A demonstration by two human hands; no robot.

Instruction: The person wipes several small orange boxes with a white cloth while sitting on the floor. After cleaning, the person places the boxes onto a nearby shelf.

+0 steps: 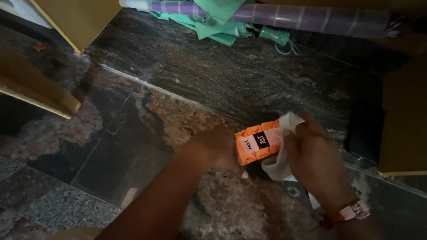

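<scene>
Head view: small orange paper-wrapped rectangular packet (258, 142) held between both hands.
Long axis runs left-right, slightly tilted; left hand (218, 149) clamps one end, right hand (313, 155) presses a white cloth (278, 166) on the other.

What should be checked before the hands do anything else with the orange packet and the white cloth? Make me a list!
1. Left hand has hold of the orange packet: ok, it grips the packet's left end.
2. Right hand has the white cloth: ok, the cloth is bunched under it, against the packet's right end.
3. Packet sealed: cannot tell, the picture is dim and blurred.
4. Packet lifted off the stone floor: cannot tell.
5. Purple roll and green umbrella out of the way: ok, they lie far off by the top edge.
</scene>
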